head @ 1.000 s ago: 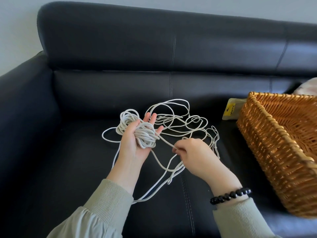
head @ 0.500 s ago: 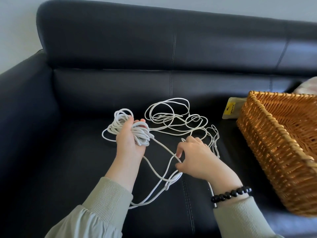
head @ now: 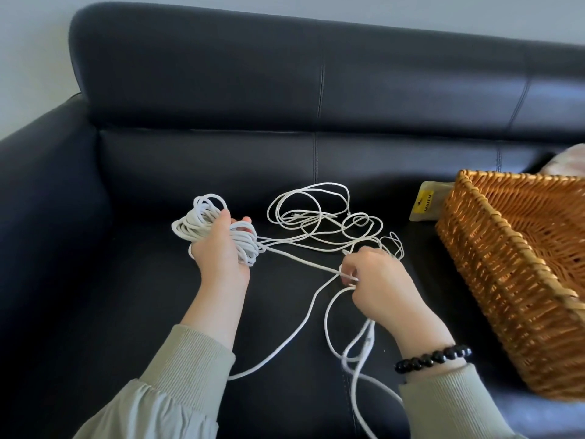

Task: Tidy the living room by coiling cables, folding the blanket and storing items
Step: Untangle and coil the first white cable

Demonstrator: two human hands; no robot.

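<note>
A long white cable [head: 311,213] lies in loose tangled loops on the black sofa seat [head: 126,312]. My left hand [head: 221,248] grips a wound bundle of that cable [head: 196,226], with coils wrapped round the fingers. A taut strand runs from the bundle to my right hand [head: 376,283], which pinches it between thumb and fingers. More slack cable trails down from under my right hand toward the front edge of the seat.
A wicker basket [head: 493,280] stands on the seat at the right. Behind its left corner lies a small pouch with a yellow label [head: 425,204]. A pale fabric item [head: 569,163] shows at the far right edge. The sofa back and left armrest enclose the seat.
My left hand has closed its fingers over the bundle and turned. My right hand moved to the right, pulling the strand taut, and the slack loops near the front shifted.
</note>
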